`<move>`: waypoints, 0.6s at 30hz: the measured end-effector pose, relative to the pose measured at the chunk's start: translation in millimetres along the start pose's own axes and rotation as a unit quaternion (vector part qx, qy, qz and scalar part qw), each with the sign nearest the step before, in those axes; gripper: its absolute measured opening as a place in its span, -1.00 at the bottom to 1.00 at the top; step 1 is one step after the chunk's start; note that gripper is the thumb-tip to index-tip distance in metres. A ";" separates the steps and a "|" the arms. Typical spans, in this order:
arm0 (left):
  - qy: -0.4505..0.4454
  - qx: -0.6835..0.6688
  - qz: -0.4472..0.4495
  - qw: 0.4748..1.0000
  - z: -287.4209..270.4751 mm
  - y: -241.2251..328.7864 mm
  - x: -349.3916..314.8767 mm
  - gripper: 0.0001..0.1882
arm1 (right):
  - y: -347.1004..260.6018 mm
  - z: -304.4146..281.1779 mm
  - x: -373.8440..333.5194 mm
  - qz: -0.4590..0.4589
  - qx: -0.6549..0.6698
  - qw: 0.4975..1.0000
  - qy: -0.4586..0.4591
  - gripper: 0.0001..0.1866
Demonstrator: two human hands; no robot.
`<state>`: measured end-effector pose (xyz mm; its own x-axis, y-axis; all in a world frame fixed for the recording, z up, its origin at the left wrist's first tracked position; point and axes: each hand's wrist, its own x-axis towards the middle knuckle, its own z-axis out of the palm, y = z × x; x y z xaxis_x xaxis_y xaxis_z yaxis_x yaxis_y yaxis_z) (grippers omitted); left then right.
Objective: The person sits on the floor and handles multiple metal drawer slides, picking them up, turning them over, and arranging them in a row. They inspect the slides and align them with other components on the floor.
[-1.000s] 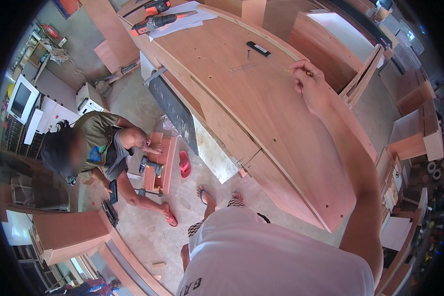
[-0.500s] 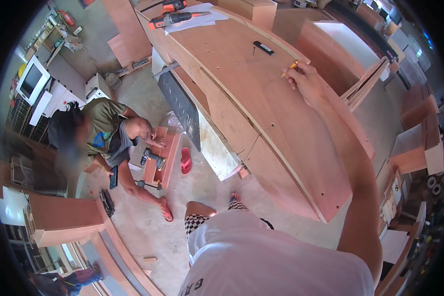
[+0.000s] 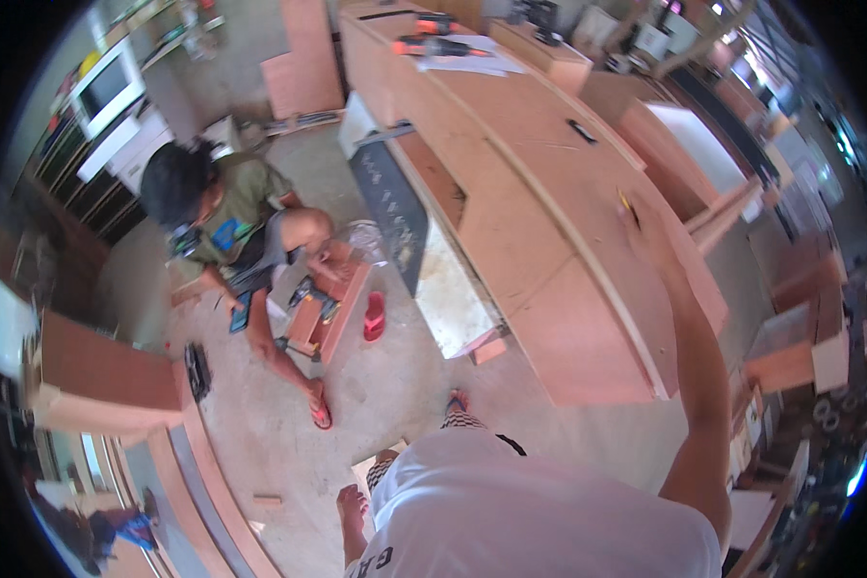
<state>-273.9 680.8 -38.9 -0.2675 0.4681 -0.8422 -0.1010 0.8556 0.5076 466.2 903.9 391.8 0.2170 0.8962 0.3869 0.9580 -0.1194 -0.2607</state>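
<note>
My right hand (image 3: 648, 226) is closed around a slim yellow pencil (image 3: 623, 200), low over the long curved plywood panel (image 3: 549, 193), and somewhat blurred. Its forearm runs along the panel's right edge. My left hand (image 3: 352, 508) shows at the lower edge beside my white shirt, fingers curled. A pale flat board (image 3: 362, 469) lies against it, partly behind my knee; whether the fingers grip it is unclear. Farther up the panel rests a small black tool (image 3: 582, 132). An orange and black power drill (image 3: 440, 46) lies on white paper (image 3: 496, 65) at the far end.
On the left a seated person (image 3: 246, 207) holds a phone (image 3: 242, 313), beside a wooden box (image 3: 347, 313) with a cordless drill (image 3: 315, 297). A red slipper (image 3: 374, 317) lies on the floor. A dark board (image 3: 390, 207) leans at the panel's side. Wooden cabinets (image 3: 790, 356) stand right.
The view has shifted, with the panel now farther right. My right hand has slid nearer along the panel with the pencil. My left hand and the pale board have come into view.
</note>
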 end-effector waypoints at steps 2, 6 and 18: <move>-0.025 -0.004 0.003 1.000 -20.8 1.9 8.8 -0.75 | -8.9 12.7 -21.8 -0.005 -0.023 0.999 0.028 -0.62; -0.038 -0.066 -0.006 0.997 -87.4 -25.9 14.6 -0.75 | -50.6 13.9 -36.8 0.107 -0.060 0.992 0.010 -0.60; -0.071 0.048 0.302 0.950 -141.4 79.1 -53.8 -0.76 | -438.3 166.8 -239.5 -0.041 0.331 0.809 -0.483 -0.77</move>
<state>-403.0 692.1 72.3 -0.1161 0.8988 -0.4226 0.1183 0.4350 0.8926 -36.9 812.8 265.9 -0.3972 0.8433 -0.3621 0.5818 -0.0737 -0.8100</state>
